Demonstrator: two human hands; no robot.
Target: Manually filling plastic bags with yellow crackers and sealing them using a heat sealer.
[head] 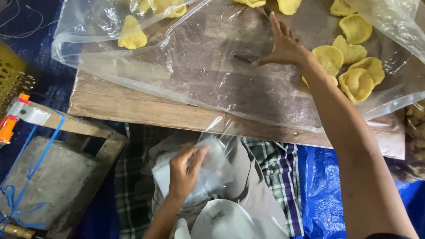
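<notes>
Head view: left hand point(183, 172) fingers pinching thin clear bag point(212, 168), light, slippery; right hand point(283, 44) fingers spread wide beside brittle yellow crackers point(349, 66).

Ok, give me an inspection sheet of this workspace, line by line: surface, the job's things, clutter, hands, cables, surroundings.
Surface: wooden board covered by a clear plastic sheet.
Job's things: yellow crackers lie in a cluster at the right on the sheet, more along the top edge; small clear bag over the lap.
Clutter: dark thin object under the sheet, kind unclear.
Hands: right hand flat on the sheet, fingers spread, beside the crackers; left hand grips the clear bag.
Cables: thin white wires at top left; blue strap on a concrete block.
Surroundings: blue tarp, yellow perforated crate, checked cloth.
</notes>
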